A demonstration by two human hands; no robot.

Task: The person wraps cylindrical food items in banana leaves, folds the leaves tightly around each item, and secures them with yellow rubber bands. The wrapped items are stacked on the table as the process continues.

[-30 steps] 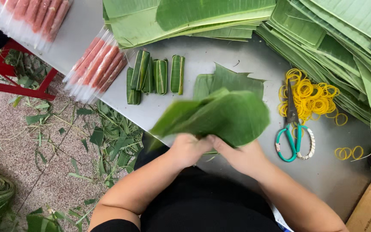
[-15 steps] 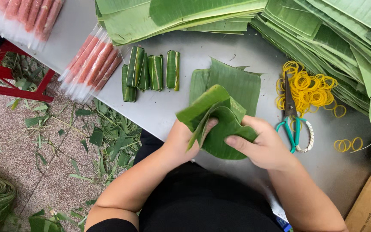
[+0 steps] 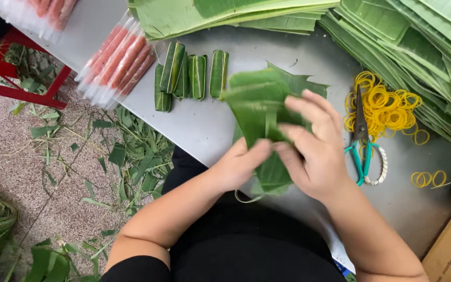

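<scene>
Both hands grip a folded green banana leaf (image 3: 259,112) over the near edge of a grey table (image 3: 204,130). My left hand (image 3: 241,164) pinches its lower part from the left. My right hand (image 3: 314,146) presses on it from the right, fingers laid across the folds. More leaf pieces lie under the bundle. Several finished leaf-wrapped rolls (image 3: 191,75) lie side by side just behind the hands.
Clear packs of pink sausages (image 3: 116,60) lie at the table's left edge. Stacks of banana leaves (image 3: 392,36) fill the back and right. Teal-handled scissors (image 3: 361,141) rest on a pile of yellow rubber bands (image 3: 387,104). Leaf scraps (image 3: 131,156) litter the floor beside a red stool (image 3: 22,83).
The leaf was spread wide a second ago. Both hands have since folded it into a narrower bundle, and it now stands more upright between them.
</scene>
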